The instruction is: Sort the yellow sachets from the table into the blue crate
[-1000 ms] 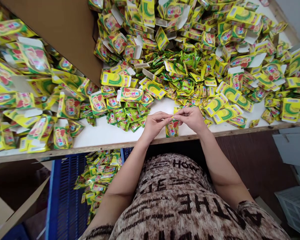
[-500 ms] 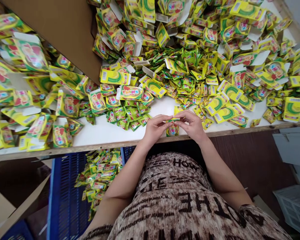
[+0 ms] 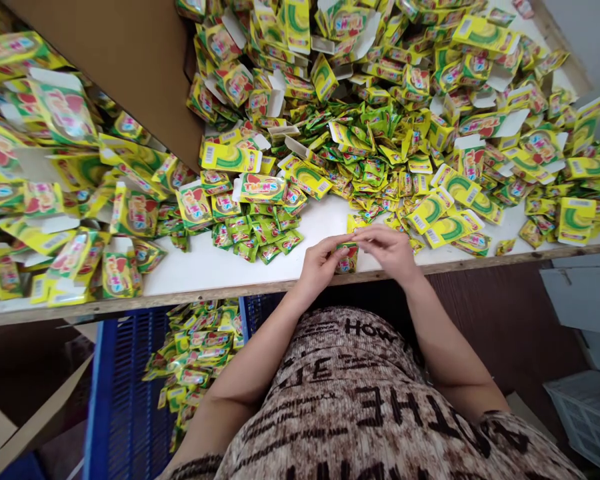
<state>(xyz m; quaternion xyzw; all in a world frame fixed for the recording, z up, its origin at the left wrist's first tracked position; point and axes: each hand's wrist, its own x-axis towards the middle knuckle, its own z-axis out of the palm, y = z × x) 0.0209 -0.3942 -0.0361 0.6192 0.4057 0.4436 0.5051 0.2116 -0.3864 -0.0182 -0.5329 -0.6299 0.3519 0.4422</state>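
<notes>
A small yellow-green candy box [image 3: 349,260] with a red picture stands at the table's front edge. My left hand [image 3: 321,265] grips it from the left, thumb across its upper front. From the right, my right hand [image 3: 389,253] has its fingertips pinched at the top edge of the same box, touching the left fingertips. The fingers cover the top of the box. Just beyond the hands lie loose yellow sachets [image 3: 361,221]. To the left is a small heap of green sachets [image 3: 266,230].
Heaps of candy boxes [image 3: 480,127], many with white flaps raised, cover the table [image 3: 200,272]. A brown cardboard panel [image 3: 130,60] divides off more boxes at left. Below the edge stands a blue crate [image 3: 123,393] beside filled packs [image 3: 200,353].
My right hand has shifted slightly right and its fingers have closed over the top of the box. Both hands sit a little lower in view; the left still holds the box.
</notes>
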